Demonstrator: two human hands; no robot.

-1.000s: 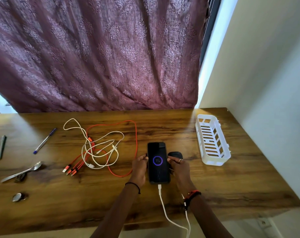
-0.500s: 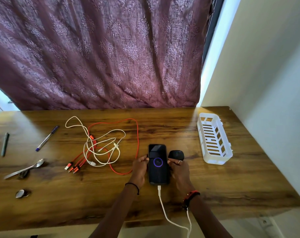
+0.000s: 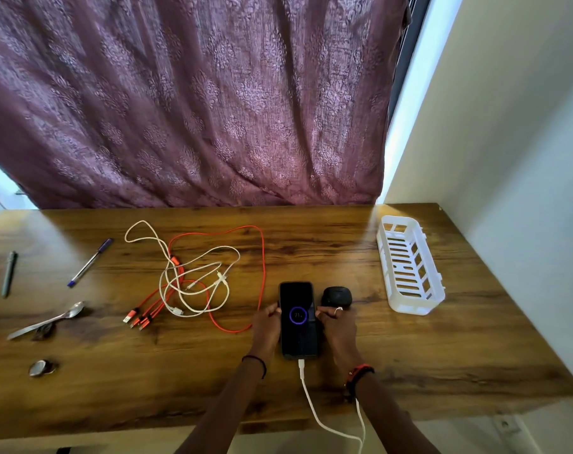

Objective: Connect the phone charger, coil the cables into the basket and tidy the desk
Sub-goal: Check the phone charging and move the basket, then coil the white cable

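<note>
White charger cable runs off the near edge, its far end hidden. Both grips, left hand and right hand, pinch the phone, long axis pointing away. Tangled cables lie left, nearer the left hand; basket far right.
</note>
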